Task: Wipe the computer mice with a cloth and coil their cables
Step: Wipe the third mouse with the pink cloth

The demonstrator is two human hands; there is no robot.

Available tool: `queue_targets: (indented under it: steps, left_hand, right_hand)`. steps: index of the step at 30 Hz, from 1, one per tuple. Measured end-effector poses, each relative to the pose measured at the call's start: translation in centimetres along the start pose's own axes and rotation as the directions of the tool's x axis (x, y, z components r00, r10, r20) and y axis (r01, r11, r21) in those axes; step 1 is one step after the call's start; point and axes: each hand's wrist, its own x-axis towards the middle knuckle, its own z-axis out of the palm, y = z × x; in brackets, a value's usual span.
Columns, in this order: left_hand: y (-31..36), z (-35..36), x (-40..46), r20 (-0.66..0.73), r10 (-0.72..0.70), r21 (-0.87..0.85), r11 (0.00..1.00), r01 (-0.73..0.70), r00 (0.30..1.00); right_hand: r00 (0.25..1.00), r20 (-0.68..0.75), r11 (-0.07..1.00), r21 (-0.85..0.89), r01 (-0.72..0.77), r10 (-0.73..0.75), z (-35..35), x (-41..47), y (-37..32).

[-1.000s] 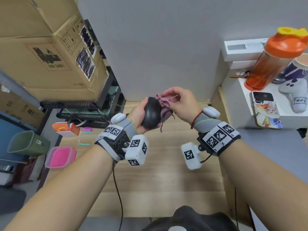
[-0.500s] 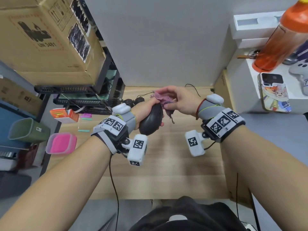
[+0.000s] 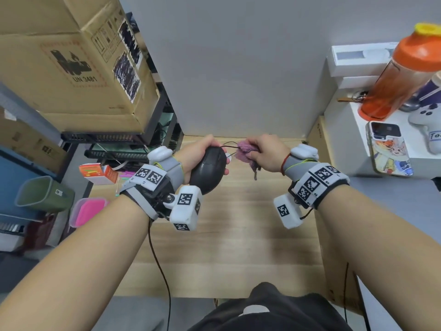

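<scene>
My left hand (image 3: 196,154) grips a black computer mouse (image 3: 208,168) above the wooden table (image 3: 238,235), its front end pointing away from me. A thin black cable (image 3: 229,145) leaves the mouse's front and runs right into a small purple cloth (image 3: 245,152). My right hand (image 3: 267,152) pinches that cloth, bunched, just right of the mouse and apart from it. A frayed end of the cloth hangs down below my fingers. Where the cable goes past the cloth is hidden.
A big cardboard box (image 3: 71,63) sits on a black rack at the left. Below it are an orange carton (image 3: 97,173), a green bin (image 3: 43,194) and a pink tub (image 3: 88,211). On the white shelf at right stand an orange bottle (image 3: 401,72), a phone (image 3: 387,149) and a white controller (image 3: 427,125).
The cloth has come off the mouse body and moved right onto the cable at the mouse's front. My left hand has tilted the mouse so its top faces me.
</scene>
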Motion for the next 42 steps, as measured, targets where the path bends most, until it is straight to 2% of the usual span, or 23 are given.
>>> queue_targets:
  steps: [2,4,11,16,22,27,31,34,36,38,42]
  left_hand:
    - [0.4,-0.5,-0.4,0.012,0.001,-0.099,0.995,0.0,1.0]
    - [0.8,-0.6,-0.7,0.027,0.014,-0.116,0.993,-0.011,1.0]
    - [1.8,1.6,-1.4,0.116,0.125,0.045,0.99,-0.131,0.985]
    - [3.0,2.3,-2.6,0.135,0.147,-0.189,0.975,-0.12,0.98]
    - [4.4,3.5,-3.1,0.098,0.265,-0.074,0.963,-0.258,0.959]
    - [5.4,3.5,-3.2,0.056,0.39,-0.152,0.913,-0.379,0.919]
    - [6.5,1.2,-3.7,0.036,0.425,-0.211,0.888,-0.408,0.905]
    - [7.3,-0.7,-3.8,-0.035,0.445,-0.285,0.854,-0.436,0.895]
    - [7.2,-0.9,-3.4,-0.111,0.428,-0.272,0.855,-0.441,0.897]
    - [6.8,-0.4,-2.8,-0.185,0.396,-0.223,0.875,-0.431,0.9]
    - [5.9,0.9,-1.7,-0.226,0.333,-0.162,0.914,-0.373,0.915]
  right_hand:
    - [0.995,-0.053,0.996,0.008,-0.088,0.088,-0.8,0.0,1.6]
    - [0.985,-0.114,0.992,0.028,-0.125,0.127,-1.6,0.0,2.5]
    - [0.973,-0.223,0.996,0.076,-0.041,0.057,-3.7,1.0,-0.1]
    - [0.955,-0.292,0.995,0.1,-0.025,0.053,-5.1,1.1,-1.0]
    - [0.96,-0.28,0.994,0.105,0.038,-0.007,-4.3,0.6,-2.7]
    - [0.972,-0.233,0.992,0.121,0.034,-0.005,-3.2,0.4,-3.1]
    - [0.974,-0.192,0.985,0.148,-0.094,0.121,-2.8,0.4,-0.6]
    - [0.949,-0.161,0.958,0.144,-0.248,0.27,-2.6,-0.3,2.1]
    - [0.934,-0.177,0.945,0.166,-0.281,0.309,-2.8,-0.7,2.5]
    - [0.935,-0.217,0.948,0.213,-0.236,0.281,-3.3,-0.6,1.6]
    - [0.946,-0.309,0.967,0.256,-0.015,0.097,-4.6,-0.2,-2.5]
